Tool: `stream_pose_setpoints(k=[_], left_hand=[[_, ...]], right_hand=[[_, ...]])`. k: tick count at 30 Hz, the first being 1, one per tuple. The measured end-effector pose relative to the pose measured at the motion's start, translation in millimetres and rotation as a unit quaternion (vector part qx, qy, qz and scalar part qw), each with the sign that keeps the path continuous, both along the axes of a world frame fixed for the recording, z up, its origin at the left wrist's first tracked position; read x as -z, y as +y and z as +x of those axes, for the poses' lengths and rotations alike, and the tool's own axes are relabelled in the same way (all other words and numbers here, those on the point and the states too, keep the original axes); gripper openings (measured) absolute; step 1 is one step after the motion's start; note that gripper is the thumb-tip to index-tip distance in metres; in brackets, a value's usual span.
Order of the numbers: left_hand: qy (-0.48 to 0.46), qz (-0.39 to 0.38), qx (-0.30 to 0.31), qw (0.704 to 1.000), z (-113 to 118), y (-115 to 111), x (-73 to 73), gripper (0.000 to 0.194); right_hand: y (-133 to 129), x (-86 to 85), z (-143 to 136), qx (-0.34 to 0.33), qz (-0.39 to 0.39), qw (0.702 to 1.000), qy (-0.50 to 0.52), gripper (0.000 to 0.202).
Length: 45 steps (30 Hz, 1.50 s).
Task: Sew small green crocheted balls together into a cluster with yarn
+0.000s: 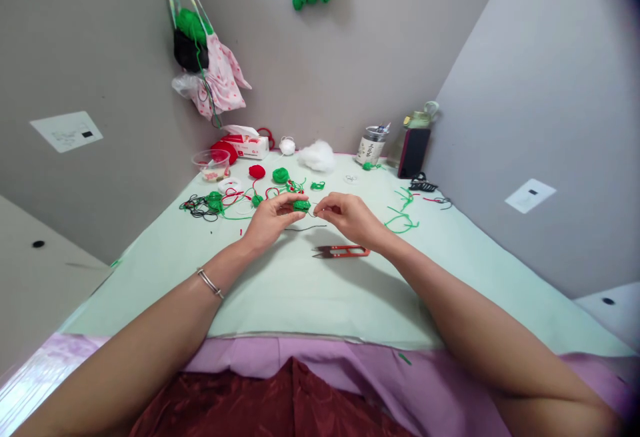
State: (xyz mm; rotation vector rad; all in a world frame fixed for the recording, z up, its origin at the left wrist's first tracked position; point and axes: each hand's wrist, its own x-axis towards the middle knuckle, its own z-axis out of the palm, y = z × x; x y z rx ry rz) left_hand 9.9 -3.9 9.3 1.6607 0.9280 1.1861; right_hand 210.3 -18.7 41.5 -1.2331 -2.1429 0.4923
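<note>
My left hand [273,217] is closed around a small green crocheted piece [301,206], held just above the table. Right beside it, the thumb and fingers of my right hand [345,214] pinch a thin dark thread [313,214] near the piece's edge. Whether a needle is also between those fingertips is too small to tell. A dark yarn end [306,228] trails across the cloth below both hands. Orange-handled thread snips [343,251] lie nearer to me, blades pointing left. Behind my left hand are a red and white crocheted bit [295,186] and a green yarn ball [281,175].
Tangled black yarn [197,207] and a red ball [257,172] lie to the left. White stuffing [317,156], a tissue box [253,146] and a pen tin [371,146] stand at the back. Green scraps [401,220], a hair claw [423,184] and a phone [415,153] are right.
</note>
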Motion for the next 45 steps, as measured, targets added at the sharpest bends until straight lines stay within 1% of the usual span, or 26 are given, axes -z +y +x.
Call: stream_pose_setpoints(k=[3, 5, 8, 10, 13, 16, 21, 24, 31, 33, 36, 40, 43, 45], left_hand=[[-0.03, -0.011, 0.001, 0.999, 2, -2, 0.0, 0.037], [-0.064, -0.019, -0.008, 0.998, 3, -3, 0.5, 0.036], [-0.107, -0.027, -0.033, 0.993, 5, -5, 0.3, 0.036], [-0.121, -0.03, -0.04, 0.991, 6, -6, -0.5, 0.036], [-0.131, -0.041, -0.038, 0.99, 7, -6, -1.5, 0.035], [-0.136, -0.046, -0.047, 0.988, 8, -8, -1.6, 0.036], [-0.121, -0.039, -0.055, 0.99, 10, -12, -1.8, 0.037], [-0.128, -0.037, -0.053, 0.99, 11, -13, -2.3, 0.036], [-0.135, -0.044, -0.026, 0.99, 9, -13, -3.3, 0.037], [-0.145, -0.052, -0.023, 0.988, 9, -12, -3.6, 0.037], [-0.151, -0.054, -0.025, 0.987, 10, -13, -3.1, 0.038], [-0.125, -0.022, -0.04, 0.991, 12, -14, -0.4, 0.036], [-0.089, 0.014, -0.059, 0.994, 13, -14, 1.8, 0.031], [-0.071, 0.033, -0.057, 0.995, 13, -13, 2.6, 0.027]], right_hand=[[2, 1.3, -2, -0.014, -0.045, 0.996, 0.07, 0.014], [2, 2.2, -4, -0.016, -0.063, 0.993, 0.102, 0.015], [1, 2.5, -6, -0.027, -0.059, 0.989, 0.133, 0.017], [2, 1.4, -5, -0.045, -0.061, 0.986, 0.15, 0.018], [2, -0.6, -4, -0.065, -0.107, 0.976, 0.177, 0.019], [3, 0.7, -6, -0.065, -0.149, 0.963, 0.214, 0.02], [3, 7.7, -12, -0.061, -0.166, 0.952, 0.252, 0.024], [6, 9.0, -8, -0.079, -0.167, 0.949, 0.256, 0.025], [15, 11.6, 4, -0.127, -0.227, 0.924, 0.281, 0.027], [15, 14.4, 1, -0.123, -0.232, 0.919, 0.293, 0.027], [12, 17.3, -6, -0.098, -0.227, 0.917, 0.314, 0.03], [9, 17.0, -12, -0.055, -0.226, 0.915, 0.33, 0.033], [8, 16.1, -12, -0.037, -0.263, 0.908, 0.324, 0.032], [7, 15.1, -11, -0.031, -0.3, 0.89, 0.341, 0.029]])
